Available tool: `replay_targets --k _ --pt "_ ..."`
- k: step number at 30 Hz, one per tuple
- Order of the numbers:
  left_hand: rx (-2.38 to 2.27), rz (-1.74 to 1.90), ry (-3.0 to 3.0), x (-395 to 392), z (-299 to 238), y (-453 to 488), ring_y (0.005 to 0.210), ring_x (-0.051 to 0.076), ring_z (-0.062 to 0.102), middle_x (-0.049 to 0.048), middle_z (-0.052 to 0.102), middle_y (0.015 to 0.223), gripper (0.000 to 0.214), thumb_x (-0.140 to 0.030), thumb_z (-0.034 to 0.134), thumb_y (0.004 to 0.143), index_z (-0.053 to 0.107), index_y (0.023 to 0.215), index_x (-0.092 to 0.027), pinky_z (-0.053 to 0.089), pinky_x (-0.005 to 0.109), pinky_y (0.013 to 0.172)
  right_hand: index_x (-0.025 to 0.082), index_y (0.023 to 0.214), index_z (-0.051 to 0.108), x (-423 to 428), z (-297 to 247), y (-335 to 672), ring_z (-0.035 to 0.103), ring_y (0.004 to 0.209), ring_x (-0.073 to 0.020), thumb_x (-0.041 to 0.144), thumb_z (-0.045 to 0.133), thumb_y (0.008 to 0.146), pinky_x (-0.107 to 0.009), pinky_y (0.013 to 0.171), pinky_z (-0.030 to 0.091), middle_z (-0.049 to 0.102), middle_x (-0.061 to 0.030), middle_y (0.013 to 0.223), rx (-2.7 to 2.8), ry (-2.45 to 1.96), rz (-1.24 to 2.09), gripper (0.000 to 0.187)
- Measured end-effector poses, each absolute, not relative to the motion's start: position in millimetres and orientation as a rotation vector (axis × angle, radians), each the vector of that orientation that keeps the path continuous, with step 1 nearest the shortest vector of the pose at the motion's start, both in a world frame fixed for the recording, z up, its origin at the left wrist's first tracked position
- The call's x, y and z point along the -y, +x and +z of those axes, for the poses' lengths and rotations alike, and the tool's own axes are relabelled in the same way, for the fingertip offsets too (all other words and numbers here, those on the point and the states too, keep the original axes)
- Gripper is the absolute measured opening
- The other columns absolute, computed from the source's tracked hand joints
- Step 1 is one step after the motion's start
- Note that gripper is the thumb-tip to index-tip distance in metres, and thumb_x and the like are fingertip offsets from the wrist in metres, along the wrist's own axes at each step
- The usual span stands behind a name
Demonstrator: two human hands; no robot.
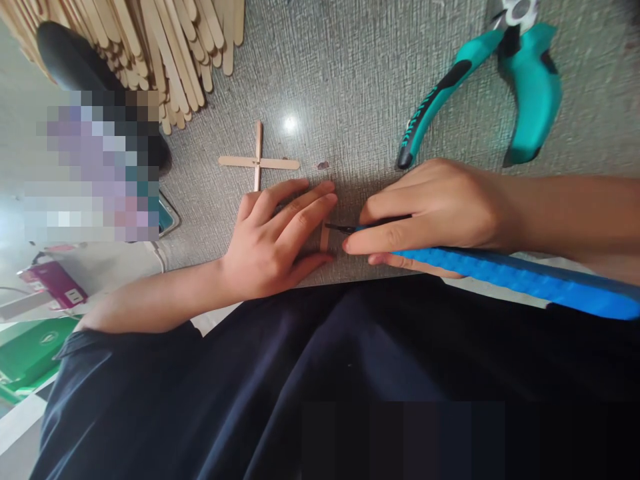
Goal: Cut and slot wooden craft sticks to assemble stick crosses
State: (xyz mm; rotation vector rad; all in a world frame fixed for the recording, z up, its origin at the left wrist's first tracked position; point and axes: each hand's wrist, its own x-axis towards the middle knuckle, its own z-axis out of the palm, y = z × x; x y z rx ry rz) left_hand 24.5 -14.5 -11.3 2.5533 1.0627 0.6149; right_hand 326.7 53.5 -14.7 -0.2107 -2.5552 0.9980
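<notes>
A short pale craft stick [325,237] lies on the grey textured table, held between the fingers and thumb of my left hand [280,243]; that hand partly covers it. Wrapped around a long blue ribbed handle, my right hand [425,213] grips a utility knife [520,270]. Its narrow dark tip reaches the craft stick, and I cannot tell whether it cuts in. Just beyond my left hand are two craft sticks crossed into a cross [280,163], the lower arm running behind my fingers.
A large pile of craft sticks [185,60] covers the back left. Teal-handled pliers [533,93] lie at the back right. A long black object [75,60] stands at left beside a blurred patch. A purple power strip [55,283] and a green box [40,347] are farther left.
</notes>
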Motion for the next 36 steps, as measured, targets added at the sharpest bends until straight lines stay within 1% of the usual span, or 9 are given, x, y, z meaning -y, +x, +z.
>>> replay_targets --k 4,8,11,16,19,22,25,30,36 --pt "-1.083 0.599 2.537 16.9 -12.2 23.7 0.142 0.033 0.074 0.0146 0.083 0.151 0.066 -0.066 0.065 0.114 0.061 0.159 -0.017 0.051 0.045 0.111 0.026 0.143 0.065 -53.3 -16.3 326.7 0.052 0.074 -0.0129 0.023 0.064 0.115 -0.031 0.068 0.037 0.062 0.0027 0.098 2.506 -0.218 1.012 0.028" --pt "-1.082 0.564 2.459 19.3 -13.3 21.4 0.148 0.037 0.07 0.0169 0.079 0.156 0.074 -0.066 0.072 0.11 0.059 0.166 -0.02 0.05 0.049 0.116 0.026 0.141 0.065 -53.5 -15.5 326.2 0.054 0.076 -0.0144 0.019 0.063 0.115 -0.032 0.069 0.04 0.064 0.002 0.098 2.519 -0.203 1.02 0.027" --pt "-1.071 0.514 2.448 19.5 -12.8 20.4 0.152 0.039 0.07 0.0177 0.077 0.161 0.074 -0.067 0.07 0.11 0.058 0.167 -0.022 0.051 0.052 0.12 0.027 0.141 0.064 -53.5 -15.3 326.2 0.053 0.074 -0.0148 0.021 0.063 0.116 -0.032 0.067 0.04 0.061 0.0033 0.095 2.533 -0.203 1.011 0.026" --pt "-0.988 0.482 2.458 16.5 -10.1 21.5 0.165 0.036 0.064 0.0181 0.072 0.167 0.069 -0.062 0.064 0.115 0.054 0.169 -0.02 0.055 0.052 0.13 0.026 0.143 0.064 -52.7 -16.2 326.3 0.05 0.074 -0.0149 0.02 0.062 0.117 -0.032 0.067 0.038 0.056 0.0045 0.093 2.537 -0.207 0.993 0.027" --pt "-0.967 0.435 2.433 15.1 -9.9 21.3 0.174 0.033 0.053 0.0137 0.067 0.174 0.067 -0.063 0.057 0.118 0.049 0.173 -0.026 0.052 0.054 0.139 0.026 0.142 0.064 -52.0 -17.0 326.0 0.049 0.074 -0.0148 0.018 0.061 0.117 -0.032 0.067 0.036 0.054 0.0046 0.092 2.524 -0.213 0.999 0.027" --pt "-0.945 0.456 2.396 14.5 -11.0 21.0 0.174 0.032 0.052 0.0144 0.065 0.176 0.068 -0.061 0.061 0.117 0.047 0.173 -0.025 0.048 0.056 0.145 0.025 0.141 0.065 -51.6 -17.5 326.0 0.048 0.074 -0.0147 0.02 0.061 0.117 -0.032 0.066 0.035 0.054 0.0042 0.092 2.51 -0.217 1.003 0.025" --pt "-0.915 0.501 2.393 13.5 -11.3 21.5 0.172 0.034 0.055 0.0183 0.067 0.173 0.07 -0.058 0.065 0.116 0.046 0.172 -0.02 0.048 0.057 0.145 0.026 0.142 0.064 -51.5 -17.2 326.4 0.051 0.074 -0.0144 0.02 0.063 0.116 -0.032 0.066 0.037 0.056 0.0039 0.093 2.523 -0.228 0.996 0.027" --pt "-0.922 0.499 2.4 11.9 -8.5 23.1 0.171 0.033 0.057 0.0196 0.069 0.17 0.071 -0.057 0.066 0.116 0.045 0.172 -0.019 0.051 0.055 0.143 0.027 0.142 0.064 -52.3 -16.2 327.0 0.053 0.072 -0.0148 0.022 0.065 0.114 -0.032 0.067 0.04 0.06 0.0036 0.094 2.532 -0.23 0.989 0.029" --pt "-0.985 0.403 2.362 13.3 -9.5 21.3 0.171 0.036 0.055 0.0166 0.065 0.175 0.077 -0.068 0.063 0.114 0.041 0.176 -0.028 0.049 0.063 0.144 0.029 0.14 0.069 -53.9 -13.5 327.7 0.056 0.073 -0.0131 0.028 0.059 0.118 -0.03 0.069 0.041 0.063 0.005 0.094 2.576 -0.254 0.992 0.024"
